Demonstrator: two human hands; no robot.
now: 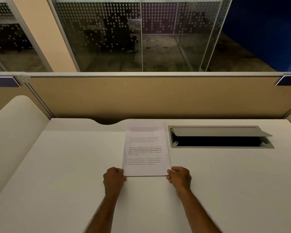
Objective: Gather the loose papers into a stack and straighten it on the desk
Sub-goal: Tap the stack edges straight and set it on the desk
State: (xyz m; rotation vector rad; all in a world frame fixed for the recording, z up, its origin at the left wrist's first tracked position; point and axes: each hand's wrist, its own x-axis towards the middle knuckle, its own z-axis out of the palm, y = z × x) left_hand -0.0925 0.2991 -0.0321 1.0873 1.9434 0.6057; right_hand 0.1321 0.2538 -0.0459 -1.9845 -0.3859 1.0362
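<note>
The stack of papers (145,148) is lying flat on the white desk (65,165), its near edge sitting between the two hands. The left hand (114,178) is curling closed around the stack's near left corner, thumb lying on top of the sheet and the other fingers folding under the edge. The right hand (179,176) is doing the same at the near right corner, pinching the edge with the thumb on top. Both forearms are reaching in from the near side of the stack.

The top sheet is showing four short blocks of printed text, one partly in bold, and a faint fold line is crossing it toward its far end. The sheets are looking thin and matte, with edges lining up closely; how many there are cannot be told.

To the right of the stack, a rectangular grey metal cable hatch (220,137) is sitting recessed in the desk, its flat lid standing open over a dark cavity. To the left of the stack's far end, a shallow curved notch (106,122) is cutting into the desk's back edge. Beyond the stack, a tan fabric partition (141,96) is running across, with a glass wall (124,34) dotted with a frosted pattern rising behind it.
</note>
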